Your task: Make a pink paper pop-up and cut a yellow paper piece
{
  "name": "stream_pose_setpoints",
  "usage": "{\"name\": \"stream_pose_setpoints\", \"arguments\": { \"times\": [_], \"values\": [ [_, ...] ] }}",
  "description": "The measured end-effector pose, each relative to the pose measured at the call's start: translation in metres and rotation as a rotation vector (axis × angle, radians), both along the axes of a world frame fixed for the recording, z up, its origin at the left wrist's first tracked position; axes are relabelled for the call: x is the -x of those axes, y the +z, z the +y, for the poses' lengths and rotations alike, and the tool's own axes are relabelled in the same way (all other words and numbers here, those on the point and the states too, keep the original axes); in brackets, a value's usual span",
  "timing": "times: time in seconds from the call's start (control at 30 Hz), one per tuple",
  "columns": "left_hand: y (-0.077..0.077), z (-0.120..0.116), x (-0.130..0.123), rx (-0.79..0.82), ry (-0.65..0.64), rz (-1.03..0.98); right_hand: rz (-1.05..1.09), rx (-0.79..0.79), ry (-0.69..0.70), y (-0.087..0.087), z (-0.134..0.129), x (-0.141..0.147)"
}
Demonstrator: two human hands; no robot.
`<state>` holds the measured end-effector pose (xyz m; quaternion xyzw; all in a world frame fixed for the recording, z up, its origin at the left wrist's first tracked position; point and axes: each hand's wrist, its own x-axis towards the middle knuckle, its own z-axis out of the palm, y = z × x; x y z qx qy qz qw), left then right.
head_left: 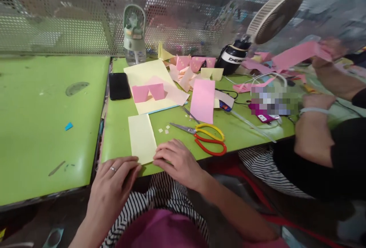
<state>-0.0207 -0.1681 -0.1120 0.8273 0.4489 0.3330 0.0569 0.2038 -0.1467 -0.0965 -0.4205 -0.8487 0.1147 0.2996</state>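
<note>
A pale yellow folded sheet of paper (pixel 142 135) lies on the green table in front of me. At its lower left corner my left hand (pixel 114 175), with a ring on one finger, holds the edge between closed fingers. My right hand (pixel 177 162) pinches the lower right edge, fingers together. Just right of the sheet rest scissors (pixel 197 129) with one yellow and one red handle, blades apart. Tiny paper scraps (pixel 167 131) are scattered between them. Behind the sheet, a folded pink paper piece (pixel 148 92) stands on a larger cream sheet (pixel 143 72).
A black phone (pixel 119 86), a water bottle (pixel 135 45), a pink strip (pixel 202 101) and a dark bottle (pixel 233 57) below a fan (pixel 276 17) are on the table. At right, a co-worker's hand (pixel 328 49) holds pink paper. A gap (pixel 98 141) splits the tables.
</note>
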Motion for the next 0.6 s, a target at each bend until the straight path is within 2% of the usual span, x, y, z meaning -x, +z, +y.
{"name": "stream_pose_setpoints", "arguments": {
  "times": [0.17,0.3,0.6],
  "values": [
    [0.005,-0.004,-0.005,0.08,0.05,-0.032,0.077,0.12,-0.037,0.002,0.006,0.0],
    [0.006,-0.004,-0.008,0.102,0.125,-0.042,0.088,0.12,-0.038,0.002,0.008,-0.002],
    [0.012,-0.001,-0.013,0.129,0.21,-0.018,0.016,0.116,-0.078,0.004,0.007,-0.001]
  ]
}}
